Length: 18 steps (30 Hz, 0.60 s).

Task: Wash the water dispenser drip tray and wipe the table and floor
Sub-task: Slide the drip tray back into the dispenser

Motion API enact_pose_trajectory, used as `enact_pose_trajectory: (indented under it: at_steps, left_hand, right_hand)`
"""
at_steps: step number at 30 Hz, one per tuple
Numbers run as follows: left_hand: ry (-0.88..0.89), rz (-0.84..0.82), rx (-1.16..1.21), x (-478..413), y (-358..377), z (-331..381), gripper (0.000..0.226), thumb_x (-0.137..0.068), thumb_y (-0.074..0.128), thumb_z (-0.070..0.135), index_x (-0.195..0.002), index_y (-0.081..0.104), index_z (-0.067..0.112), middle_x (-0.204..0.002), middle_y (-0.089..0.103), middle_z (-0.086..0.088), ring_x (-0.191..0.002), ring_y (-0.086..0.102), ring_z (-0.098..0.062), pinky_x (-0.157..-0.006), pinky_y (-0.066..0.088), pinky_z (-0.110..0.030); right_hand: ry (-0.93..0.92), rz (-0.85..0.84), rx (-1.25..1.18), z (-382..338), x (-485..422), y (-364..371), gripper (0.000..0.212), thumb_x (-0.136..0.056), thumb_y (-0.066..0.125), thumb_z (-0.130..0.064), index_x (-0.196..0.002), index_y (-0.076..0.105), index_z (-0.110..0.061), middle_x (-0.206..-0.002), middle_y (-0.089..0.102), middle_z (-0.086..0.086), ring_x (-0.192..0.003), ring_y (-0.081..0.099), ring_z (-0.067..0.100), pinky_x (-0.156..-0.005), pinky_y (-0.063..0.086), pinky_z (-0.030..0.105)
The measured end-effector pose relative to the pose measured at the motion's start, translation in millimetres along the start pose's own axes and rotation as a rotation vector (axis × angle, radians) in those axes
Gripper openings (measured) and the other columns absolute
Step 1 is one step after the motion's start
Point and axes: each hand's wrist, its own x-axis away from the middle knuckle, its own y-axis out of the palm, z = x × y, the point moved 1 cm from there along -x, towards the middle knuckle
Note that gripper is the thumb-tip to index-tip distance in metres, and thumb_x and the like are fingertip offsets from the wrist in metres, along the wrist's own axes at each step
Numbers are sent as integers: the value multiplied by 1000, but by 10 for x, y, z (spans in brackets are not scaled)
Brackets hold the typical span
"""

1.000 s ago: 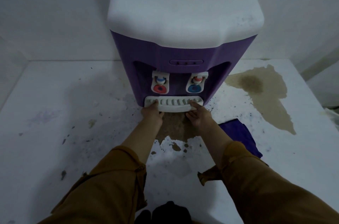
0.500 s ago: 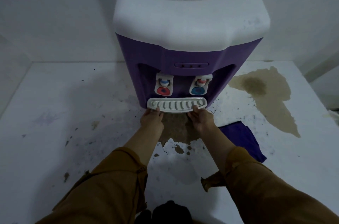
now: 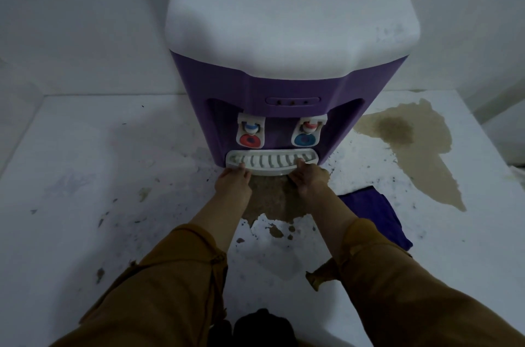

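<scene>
Both hands gripped the white drip tray [image 3: 271, 162] at base of purple-and-white dispenser [image 3: 287, 85], under its 2 taps. L hand [image 3: 233, 182] pinched tray's left front edge, R hand [image 3: 310, 178] its right, thumbs on top. Table [image 3: 85, 164] was filthy: brown puddle [image 3: 270, 199] just below tray, another [image 3: 412, 147] to R. Purple cloth [image 3: 375, 218] lay beside R forearm.

White slotted drip tray [image 3: 271, 164] at dispenser [image 3: 287, 68] base

Drip tray [image 3: 271, 162] farther out, level.
</scene>
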Motion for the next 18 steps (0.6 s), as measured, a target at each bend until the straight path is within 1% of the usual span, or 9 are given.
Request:
enact_pose_trajectory:
  at_steps: [1, 2, 3, 4, 6, 8, 10, 12, 18]
  left_hand:
    - [56, -70, -54, 57, -2, -27, 42, -100, 38, 5, -139, 35, -9, -146, 39, -21, -136, 38, -28, -103, 36, -13]
    - [64, -54, -49, 68, -15, -24, 44, -97, 44, 4, -139, 37, -7, -145, 42, -20, -134, 42, -28, -107, 38, -25]
    - [71, -3, -87, 43, -36, -13, 46, -94, 50, 4, -139, 39, -4, -142, 45, -18, -131, 45, -27, -107, 40, -32]
    - [62, -4, -62, 24, -37, -12, 48, -92, 56, 4, -137, 42, -3, -140, 48, -17, -129, 47, -25, -104, 42, -34]
    - [69, 9, -69, 82, -45, -13, 46, -89, 61, 2, -132, 48, -4, -135, 52, -16, -126, 50, -24, -95, 46, -34]
    - [77, 45, -71, 53, -59, -19, 44, -88, 61, -1, -130, 50, -5, -132, 55, -18, -123, 52, -26, -89, 48, -32]
    - [60, 44, -45, 56, -58, 9, 41, -92, 53, -3, -133, 46, -8, -134, 53, -20, -125, 51, -27, -92, 47, -33]
    - [44, 19, -53, 18, -43, 17, 39, -97, 43, -2, -136, 42, -8, -138, 50, -20, -129, 47, -27, -100, 43, -34]
    - [26, 36, -38, -9, -43, 19, 40, -101, 37, 6, -139, 39, -3, -142, 45, -20, -133, 43, -26, -103, 42, -37]
  right_hand:
    - [-12, -6, 23, -1, 11, -8, 52, -88, 61, -2, -136, 41, -5, -121, 60, 18, -98, 64, 24, -72, 54, 31]
    - [-24, -16, 41, 7, 0, -8, 50, -87, 62, -3, -133, 43, -4, -121, 61, 17, -94, 64, 23, -71, 54, 31]
    - [-27, -13, 47, 3, 23, -8, 47, -87, 63, -4, -130, 46, -4, -120, 61, 17, -92, 63, 22, -70, 53, 30]
    - [-33, -14, 63, 5, 16, -8, 44, -86, 64, -5, -128, 49, -3, -120, 62, 17, -91, 63, 22, -69, 53, 30]
    - [-51, 16, 85, 4, 7, 0, 42, -85, 67, -7, -124, 51, -3, -119, 62, 17, -95, 64, 24, -67, 53, 30]
    - [-57, 37, 100, 3, 27, 4, 43, -83, 69, -8, -123, 52, -3, -118, 62, 17, -94, 64, 25, -60, 54, 28]
    - [-67, 43, 103, 18, 31, 3, 44, -81, 71, -8, -121, 54, -2, -116, 63, 17, -89, 63, 24, -59, 54, 29]
    - [-71, 49, 100, 35, 21, 3, 44, -79, 73, -7, -119, 55, -1, -116, 63, 18, -90, 63, 25, -67, 56, 31]
    - [-61, 48, 29, 62, 66, 14, 53, -79, 71, -1, -127, 49, -3, -122, 61, 18, -104, 62, 30, -85, 54, 35]
